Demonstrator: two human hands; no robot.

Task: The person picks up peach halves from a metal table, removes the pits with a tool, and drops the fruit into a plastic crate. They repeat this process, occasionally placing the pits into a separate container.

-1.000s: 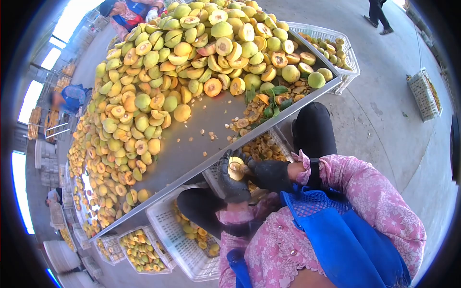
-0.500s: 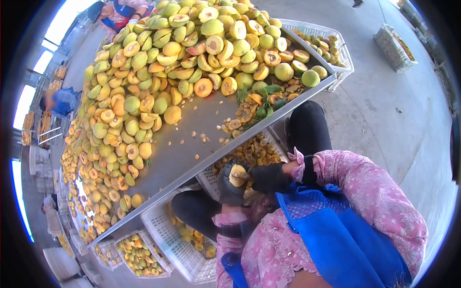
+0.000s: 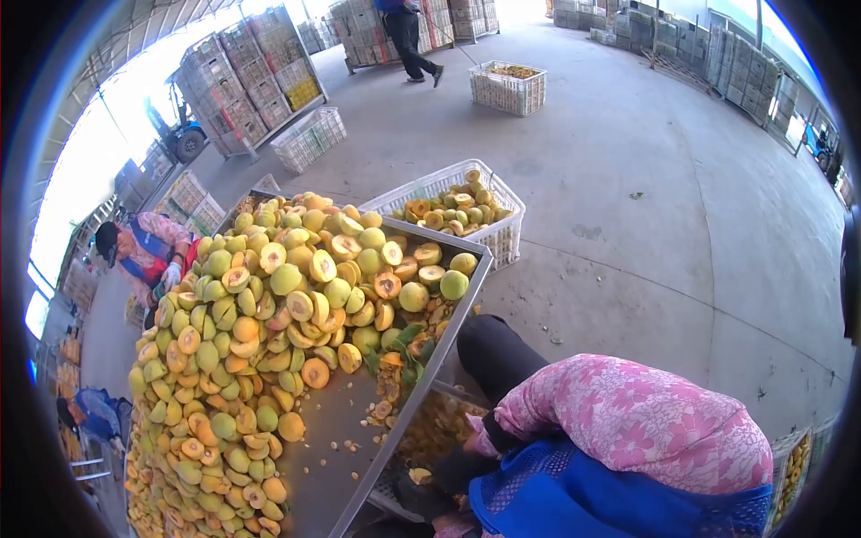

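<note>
The concrete floor [image 3: 682, 224] fills the right side. The steel table [image 3: 345, 430] runs lengthwise from the lower left up to its far corner. A heap [image 3: 269, 341] of whole and cut peaches covers its left and far parts. Only a strip along the near rim is bare, strewn with pits [image 3: 381, 412] and a few leaves [image 3: 408, 341].

A white crate [image 3: 502, 235] of cut fruit stands just past the far corner. A second crate [image 3: 430, 421], holding darker scraps, sits under the near rim by the person's knee. A co-worker [image 3: 148, 255] bends over the table's far left side.

The person's right arm, in a pink sleeve [image 3: 628, 421], reaches down and left. The right hand [image 3: 459, 466], in a dark glove, is just off the rim above the second crate. The left hand [image 3: 421, 498], also gloved, lies lower and closer to the rim, so it is the nearer one to the heap.

A pale peach half [image 3: 419, 475] shows between the two hands, touching the left glove's upper side. It is too small to tell which way its cut face turns.

From both hands the heap lies up and to the left, across the bare strip. Both hands are mostly hidden at the frame's bottom. I cannot tell how far the fingers are curled, or whether either hand truly grips the fruit.
</note>
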